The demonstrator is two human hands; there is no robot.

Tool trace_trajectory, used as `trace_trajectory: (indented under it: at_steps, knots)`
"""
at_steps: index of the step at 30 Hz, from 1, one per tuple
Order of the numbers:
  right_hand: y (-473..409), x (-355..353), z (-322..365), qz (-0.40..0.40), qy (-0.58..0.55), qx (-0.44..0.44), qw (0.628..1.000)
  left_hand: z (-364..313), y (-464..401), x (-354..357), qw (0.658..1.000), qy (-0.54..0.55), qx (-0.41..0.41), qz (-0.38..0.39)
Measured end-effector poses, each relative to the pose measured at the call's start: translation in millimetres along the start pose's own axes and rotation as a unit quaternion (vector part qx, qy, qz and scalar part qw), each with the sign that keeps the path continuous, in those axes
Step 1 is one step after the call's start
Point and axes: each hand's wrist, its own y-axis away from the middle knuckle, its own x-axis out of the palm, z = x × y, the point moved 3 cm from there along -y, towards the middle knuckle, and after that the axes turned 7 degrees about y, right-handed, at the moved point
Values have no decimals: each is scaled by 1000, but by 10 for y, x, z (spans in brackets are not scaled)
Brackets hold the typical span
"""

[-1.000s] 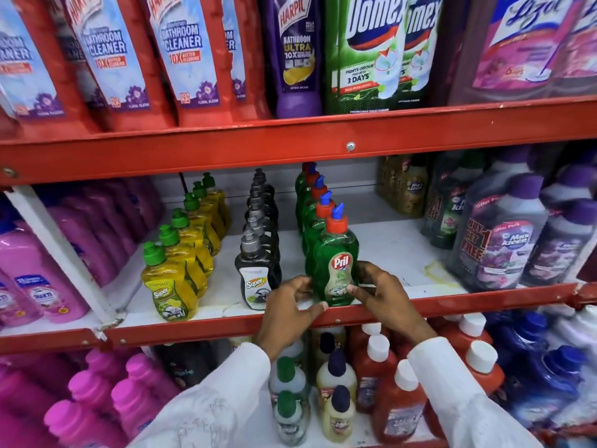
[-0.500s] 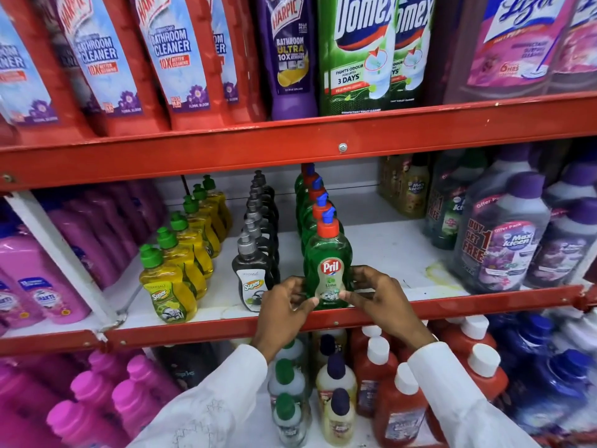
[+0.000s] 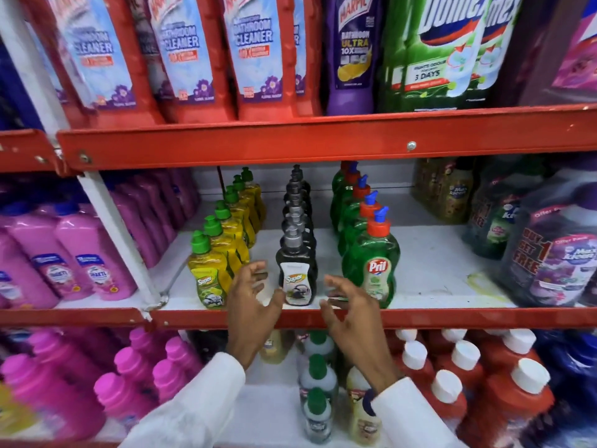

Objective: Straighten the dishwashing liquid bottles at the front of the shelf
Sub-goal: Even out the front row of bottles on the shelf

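Three rows of dishwashing liquid bottles run back along the white middle shelf (image 3: 429,270). A yellow Super bottle (image 3: 208,279) with a green cap leads the left row, a black Super bottle (image 3: 295,276) the middle one, a green Pril bottle (image 3: 371,266) with an orange and blue cap the right one. All three front bottles stand upright near the red shelf edge (image 3: 452,316). My left hand (image 3: 253,297) hovers just left of the black bottle, fingers spread. My right hand (image 3: 350,305) is on its right, in front of the Pril bottle, fingers apart, holding nothing.
Pink bottles (image 3: 80,270) fill the bay to the left, behind a slanted white upright (image 3: 113,227). Large purple Max Kleen bottles (image 3: 555,253) stand at right. Tall cleaner bottles (image 3: 255,56) line the shelf above; capped bottles (image 3: 452,383) crowd the shelf below.
Both hands have let go of the green Pril bottle and shifted left to either side of the black Super bottle. The view has moved closer.
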Motion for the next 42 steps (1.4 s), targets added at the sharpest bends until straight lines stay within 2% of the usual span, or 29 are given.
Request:
trace_trajectory:
  at_steps: [3, 6, 12, 27, 29, 31, 33, 34, 37, 39, 40, 42]
  knots:
    - [-190, 232, 22, 61, 27, 14, 998, 110, -109, 40, 991, -2, -56, 123]
    - [-263, 313, -20, 78, 41, 34, 996, 177, -142, 83, 984, -10, -47, 174]
    - [-290, 332, -73, 72, 34, 69, 994, 271, -187, 45, 988, -4, -15, 153]
    - [-237, 342, -88, 57, 23, 98, 993, 284, -165, 44, 985, 40, -1, 165]
    - [-179, 340, -41, 20, -4, 110, 994, 266, -140, -7, 986, 42, -5, 159]
    - [-85, 300, 54, -74, -8, 103, 992, 250, -88, -130, 991, 40, 12, 129]
    - [33, 298, 210, -168, -8, 55, 984, 231, -18, -359, 995, 39, 71, 64]
    - [82, 347, 311, -183, -15, 28, 983, 223, 12, -510, 994, 34, 105, 25]
    - [104, 656, 598, -119, -43, -14, 992, 261, -2, -957, 985, 31, 145, -91]
    - [29, 925, 757, -50, -35, -26, 998, 402, -131, -1191, 983, 32, 114, -142]
    - [-18, 1045, 810, -21, -26, -28, 999, 483, -204, -1257, 987, 27, 81, -136]
    - [-128, 1251, 897, 29, -20, -24, 999, 638, -340, -1310, 998, 1, 14, -59]
